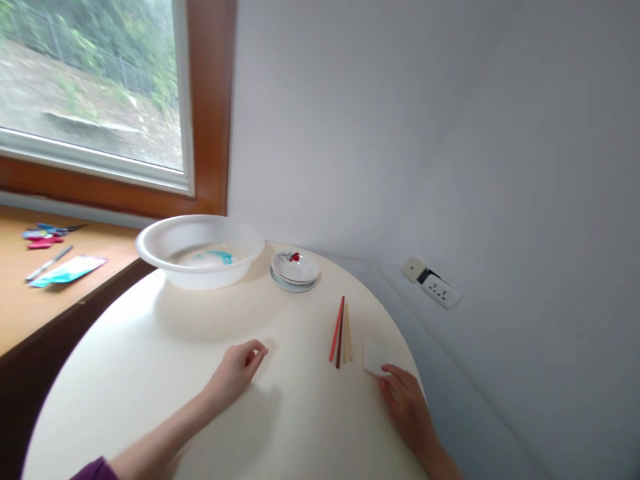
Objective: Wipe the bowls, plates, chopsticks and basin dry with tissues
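My left hand (240, 368) is over the middle of the round table, thumb and forefinger brought together, with nothing visible between them. At the table's right edge, my right hand (407, 403) pinches the near corner of a flat white square (376, 357); whether it is paper, cloth or a pad I cannot tell. Just left of that square lie several chopsticks side by side: a red one (337, 329), a dark brown one (341, 337) and pale wooden ones (347, 333). Their far ends lie close together.
Toward the back of the white table (200, 333) stands a large white basin (200, 275) with something blue inside. Beside it are stacked small dishes (299, 268), the top one flower-patterned. A wooden desk (20, 307) at left holds a pen (49, 264) and a blue packet (70, 270). Walls border the table.
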Demonstrator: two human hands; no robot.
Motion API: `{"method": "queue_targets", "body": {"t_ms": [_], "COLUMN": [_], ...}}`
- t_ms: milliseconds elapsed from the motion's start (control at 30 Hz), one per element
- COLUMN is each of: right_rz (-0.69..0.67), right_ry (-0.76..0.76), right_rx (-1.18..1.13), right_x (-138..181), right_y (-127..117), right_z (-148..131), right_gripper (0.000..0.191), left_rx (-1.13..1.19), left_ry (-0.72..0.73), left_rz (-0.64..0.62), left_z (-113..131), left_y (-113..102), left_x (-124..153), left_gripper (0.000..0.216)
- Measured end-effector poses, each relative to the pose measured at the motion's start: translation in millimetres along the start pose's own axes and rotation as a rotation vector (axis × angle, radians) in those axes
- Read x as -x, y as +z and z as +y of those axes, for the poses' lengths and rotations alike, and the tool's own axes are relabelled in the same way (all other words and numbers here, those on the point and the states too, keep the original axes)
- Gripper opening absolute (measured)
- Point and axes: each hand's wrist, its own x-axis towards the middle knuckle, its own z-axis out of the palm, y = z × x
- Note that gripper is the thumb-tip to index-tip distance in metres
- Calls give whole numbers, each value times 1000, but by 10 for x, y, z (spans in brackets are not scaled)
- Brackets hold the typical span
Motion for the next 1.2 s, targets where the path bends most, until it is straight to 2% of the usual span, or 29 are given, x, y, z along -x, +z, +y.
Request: {"method": "queue_targets", "body": {"t_ms": [100, 200, 267, 400, 433, 467, 533, 600, 733, 867, 1000, 1200], "right_rz": [33, 72, 88, 39, 2, -45, -163, -293, -543, -749, -775, -770], "right_ry": [-104, -222, -280, -337, -359, -372, -379, -366, -308, -222, -191, -190], "right_rx": [-26, -75, -125, -202, -186, -159, -105, -88, -132, -212, -258, -263], "right_x": [-198, -491, -700, -1041, -1100, -1146, -1205, -1223, -1151, -991, -903, -921], "right_y": [-41, -89, -111, -95, -76, -51, 14, 96, 310, 544, 652, 645], "right_z": [-183, -448, -653, -1074, -1171, -1260, -1410, -1514, -1593, -1580, -1561, -1557], "right_gripper": [27, 32, 30, 16, 19, 29, 51, 63, 69, 66, 64, 64], "left_rx": [-172, -353, -471, -692, -745, -790, -849, -862, -829, -770, -728, -702], "left_ry": [88, 167, 271, 500, 518, 518, 477, 413, 314, 273, 276, 280], "left_rz": [78, 147, 177, 53, 9, -36, -127, -201, -291, -365, -350, -339], "left_z": [-20, 3, 43, 136, 150, 159, 154, 113, -111, -404, -513, -483], "left_y": [-201, -506, -717, -1013, -1046, -1064, -1055, -1003, -812, -619, -565, -593], "left_x": [4, 33, 57, 94, 98, 101, 101, 99, 109, 146, 164, 159], "left_gripper": [32, 29, 26, 28, 33, 41, 56, 63, 65, 64, 63, 62]}}
